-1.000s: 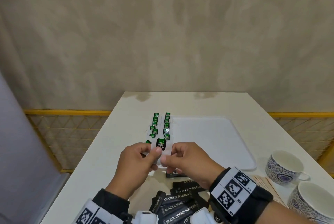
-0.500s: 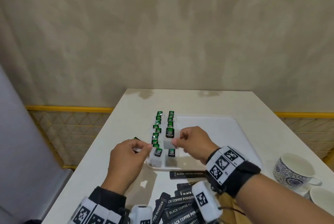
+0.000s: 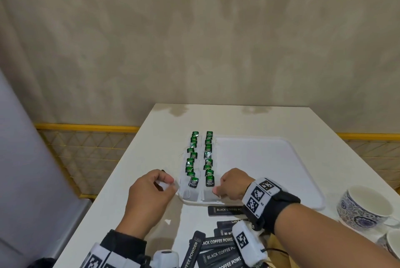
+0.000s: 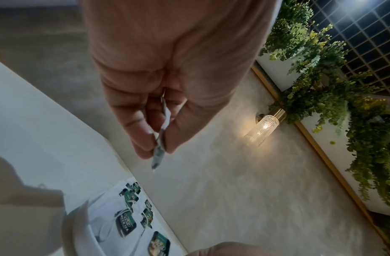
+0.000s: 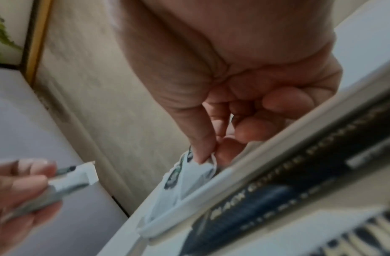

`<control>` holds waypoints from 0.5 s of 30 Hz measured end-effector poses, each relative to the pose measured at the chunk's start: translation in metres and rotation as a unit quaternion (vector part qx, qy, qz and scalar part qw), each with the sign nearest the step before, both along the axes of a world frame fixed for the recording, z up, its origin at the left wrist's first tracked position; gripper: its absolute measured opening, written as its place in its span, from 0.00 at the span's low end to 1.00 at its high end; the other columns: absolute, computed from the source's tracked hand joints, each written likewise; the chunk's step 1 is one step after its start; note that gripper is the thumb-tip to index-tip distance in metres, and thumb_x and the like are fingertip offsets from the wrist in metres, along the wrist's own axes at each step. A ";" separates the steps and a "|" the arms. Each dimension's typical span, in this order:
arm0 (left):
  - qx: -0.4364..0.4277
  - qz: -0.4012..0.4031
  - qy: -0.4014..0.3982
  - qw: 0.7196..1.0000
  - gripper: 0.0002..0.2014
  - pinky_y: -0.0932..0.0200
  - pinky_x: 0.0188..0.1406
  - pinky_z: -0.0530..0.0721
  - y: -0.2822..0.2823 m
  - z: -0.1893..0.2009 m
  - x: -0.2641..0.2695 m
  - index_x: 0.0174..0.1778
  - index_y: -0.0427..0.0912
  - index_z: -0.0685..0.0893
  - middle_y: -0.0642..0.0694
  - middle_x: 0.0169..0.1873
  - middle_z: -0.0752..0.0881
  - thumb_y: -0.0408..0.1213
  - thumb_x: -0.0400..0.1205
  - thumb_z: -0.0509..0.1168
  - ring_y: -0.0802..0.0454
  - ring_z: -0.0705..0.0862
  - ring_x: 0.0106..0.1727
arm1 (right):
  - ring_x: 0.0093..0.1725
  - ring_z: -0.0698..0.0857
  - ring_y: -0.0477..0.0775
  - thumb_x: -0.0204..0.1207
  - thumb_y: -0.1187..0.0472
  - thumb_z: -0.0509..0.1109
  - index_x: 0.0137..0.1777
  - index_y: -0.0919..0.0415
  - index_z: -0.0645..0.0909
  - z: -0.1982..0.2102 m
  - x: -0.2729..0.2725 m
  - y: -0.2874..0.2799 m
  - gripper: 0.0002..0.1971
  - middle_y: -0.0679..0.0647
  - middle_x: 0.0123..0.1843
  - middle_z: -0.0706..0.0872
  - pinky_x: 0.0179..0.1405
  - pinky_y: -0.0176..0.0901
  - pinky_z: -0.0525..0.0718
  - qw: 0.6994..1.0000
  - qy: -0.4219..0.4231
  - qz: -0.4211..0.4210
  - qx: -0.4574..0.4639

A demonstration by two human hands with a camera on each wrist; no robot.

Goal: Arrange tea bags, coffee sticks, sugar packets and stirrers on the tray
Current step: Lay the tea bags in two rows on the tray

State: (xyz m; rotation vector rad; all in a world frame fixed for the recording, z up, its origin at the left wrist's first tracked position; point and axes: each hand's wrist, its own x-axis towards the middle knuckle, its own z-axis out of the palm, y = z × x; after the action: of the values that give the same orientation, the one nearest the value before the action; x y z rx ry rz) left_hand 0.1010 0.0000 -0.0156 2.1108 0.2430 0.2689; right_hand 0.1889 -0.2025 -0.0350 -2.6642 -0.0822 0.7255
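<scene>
A white tray lies on the table with two columns of green-tagged tea bags along its left side. My right hand is low over the tray's near left corner, thumb and forefinger pinching a tea bag at the near end of the right column. The right wrist view shows that pinch on the tea bag just above the tray rim. My left hand hovers left of the tray and pinches a small stack of tea bags, also seen as a stack.
Black coffee sticks lie in a pile in front of the tray, one stick against its near rim. Two blue-patterned cups stand at the right. The tray's right part holds nothing. The table's left edge is close to my left hand.
My right hand took one tea bag from the stack between both hands and brought it down to the near end of the right column. The left hand stayed left of the tray.
</scene>
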 end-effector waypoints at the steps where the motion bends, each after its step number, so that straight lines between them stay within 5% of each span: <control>1: -0.001 -0.001 0.004 1.000 0.06 0.63 0.30 0.73 0.001 -0.001 0.001 0.36 0.49 0.86 0.52 0.30 0.84 0.35 0.73 0.76 0.49 0.81 0.32 | 0.30 0.74 0.45 0.79 0.52 0.68 0.31 0.53 0.72 0.001 0.002 -0.002 0.15 0.47 0.31 0.75 0.31 0.34 0.73 1.000 0.006 -0.018 0.021; 5: -0.001 -0.025 0.037 0.999 0.07 0.58 0.34 0.79 -0.001 -0.005 0.009 0.37 0.50 0.86 0.50 0.33 0.85 0.32 0.73 0.75 0.44 0.87 0.37 | 0.26 0.74 0.45 0.80 0.52 0.68 0.35 0.56 0.77 0.010 -0.001 -0.007 0.14 0.48 0.30 0.78 0.28 0.33 0.72 0.999 0.035 0.003 0.023; 9: 0.039 -0.078 0.091 0.992 0.10 0.52 0.39 0.85 -0.005 -0.008 0.027 0.40 0.48 0.83 0.45 0.38 0.83 0.28 0.73 0.72 0.42 0.87 0.39 | 0.37 0.79 0.49 0.79 0.52 0.69 0.31 0.54 0.78 0.006 -0.005 -0.005 0.15 0.50 0.38 0.84 0.42 0.37 0.76 0.999 0.030 0.010 0.008; 12: 0.059 -0.106 0.147 0.982 0.16 0.60 0.31 0.80 -0.008 -0.008 0.044 0.46 0.49 0.75 0.44 0.34 0.79 0.27 0.74 0.71 0.47 0.82 0.34 | 0.32 0.78 0.44 0.78 0.51 0.70 0.30 0.54 0.78 0.003 -0.003 -0.003 0.16 0.45 0.32 0.82 0.37 0.34 0.75 0.999 0.029 0.001 0.015; 15: 0.057 -0.115 0.193 0.973 0.18 0.59 0.33 0.81 -0.009 -0.010 0.061 0.51 0.47 0.71 0.44 0.34 0.80 0.25 0.74 0.70 0.48 0.80 0.34 | 0.29 0.76 0.42 0.78 0.50 0.70 0.29 0.54 0.78 0.005 -0.003 -0.002 0.17 0.44 0.30 0.80 0.31 0.33 0.73 1.000 0.024 0.009 0.010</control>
State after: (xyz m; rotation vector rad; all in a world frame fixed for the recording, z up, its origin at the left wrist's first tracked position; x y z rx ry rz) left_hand 0.1620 -0.0094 -0.0253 2.2698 0.2114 -0.2738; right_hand 0.1855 -0.2049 -0.0303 -2.6288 -0.1014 0.7905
